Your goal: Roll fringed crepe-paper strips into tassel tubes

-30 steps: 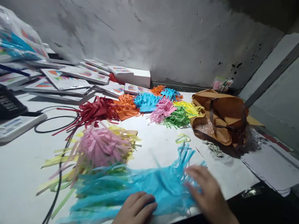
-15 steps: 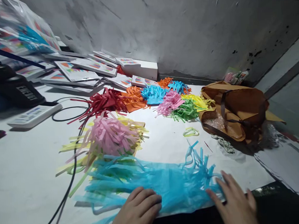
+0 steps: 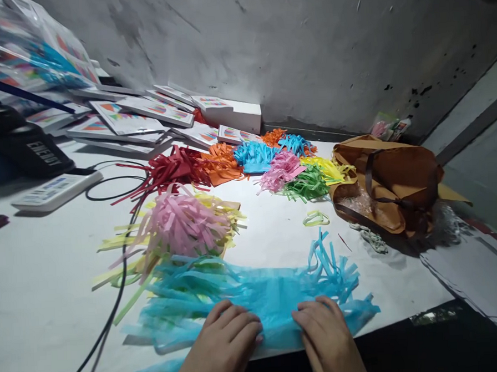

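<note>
A sheet of blue fringed tissue paper [image 3: 275, 295] lies across the table's near edge, its middle uncut and its cut strips spreading left and right. My left hand [image 3: 223, 343] has its fingers curled over the near edge of the uncut middle, thumb tucked beneath them. On the right part of that same edge, the bent fingers of my right hand [image 3: 329, 337] grip the paper, the thumb mostly hidden. Left of the sheet's far side is a heap of pink fringed paper [image 3: 187, 222] over yellow-green strips [image 3: 111, 276], partly overlapped by blue strips.
Red [image 3: 176, 167], orange, blue, pink, green and yellow tassels lie farther back. A brown bag [image 3: 398, 183] stands right, beside stacked white sheets [image 3: 473, 274]. A black cable [image 3: 122, 281] crosses the left side. Flat printed boxes [image 3: 128, 117] are piled near the wall.
My right hand has moved left from the fringe at the right end to the sheet's middle, its spread fingers now bent onto the near edge. My left hand stays almost in place.
</note>
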A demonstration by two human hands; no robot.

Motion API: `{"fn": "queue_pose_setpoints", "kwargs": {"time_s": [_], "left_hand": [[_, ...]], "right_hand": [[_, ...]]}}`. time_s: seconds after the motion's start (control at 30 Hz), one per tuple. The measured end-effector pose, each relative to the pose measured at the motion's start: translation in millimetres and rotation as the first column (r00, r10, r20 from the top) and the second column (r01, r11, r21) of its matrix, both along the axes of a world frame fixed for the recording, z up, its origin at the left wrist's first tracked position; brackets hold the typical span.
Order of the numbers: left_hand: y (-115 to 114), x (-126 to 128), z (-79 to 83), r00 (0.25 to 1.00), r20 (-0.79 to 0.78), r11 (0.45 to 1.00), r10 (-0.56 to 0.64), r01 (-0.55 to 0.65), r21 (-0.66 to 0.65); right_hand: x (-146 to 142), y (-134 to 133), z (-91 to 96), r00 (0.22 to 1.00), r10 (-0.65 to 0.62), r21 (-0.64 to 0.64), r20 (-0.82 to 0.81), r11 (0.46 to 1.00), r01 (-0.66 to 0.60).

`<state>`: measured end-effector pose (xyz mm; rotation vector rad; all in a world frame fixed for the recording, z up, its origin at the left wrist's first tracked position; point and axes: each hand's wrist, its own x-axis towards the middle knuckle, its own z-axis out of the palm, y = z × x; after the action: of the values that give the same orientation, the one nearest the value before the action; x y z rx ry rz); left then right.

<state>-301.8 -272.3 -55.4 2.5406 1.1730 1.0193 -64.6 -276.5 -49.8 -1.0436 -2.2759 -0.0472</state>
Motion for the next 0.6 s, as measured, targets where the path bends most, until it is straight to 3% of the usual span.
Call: {"fn": "queue_pose_setpoints", "kwargs": {"time_s": [0.1, 0.2, 0.3, 0.4, 0.47, 0.53, 0.6], "left_hand": [[13, 3, 17.2, 0.96, -0.267, 0.988, 0.08, -0.112, -0.109], [34, 14, 37.9, 0.842, -0.534, 0.938, 0.072, -0.239, -0.251], [52, 24, 48.8, 0.817, -0.566, 0.912, 0.109, -0.308, -0.27], [61, 29, 49.2, 0.811, -0.573, 0.901, 0.121, -0.332, -0.279], [62, 30, 47.5, 0.809, -0.576, 0.898, 0.117, -0.334, -0.287], [63, 28, 46.4, 0.811, -0.575, 0.898, 0.11, -0.329, -0.291], [63, 26, 46.4, 0.816, -0.568, 0.901, 0.106, -0.32, -0.292]], "right_hand": [[5, 5, 3.0, 0.989, -0.134, -0.095, -0.064, 0.987, 0.128], [-5, 14, 1.7, 0.945, -0.32, -0.129, -0.06, 0.942, 0.311], [-16, 25, -1.4, 0.898, -0.439, -0.078, 0.004, 0.895, 0.438], [-17, 30, 2.8, 0.851, -0.523, 0.064, 0.04, 0.851, 0.521], [-15, 29, 9.6, 0.88, -0.473, 0.165, 0.031, 0.871, 0.463], [-15, 25, 14.9, 0.958, -0.277, 0.184, 0.071, 0.948, 0.261], [-18, 21, 14.3, 0.991, -0.105, 0.134, 0.085, 0.987, 0.093]]}}
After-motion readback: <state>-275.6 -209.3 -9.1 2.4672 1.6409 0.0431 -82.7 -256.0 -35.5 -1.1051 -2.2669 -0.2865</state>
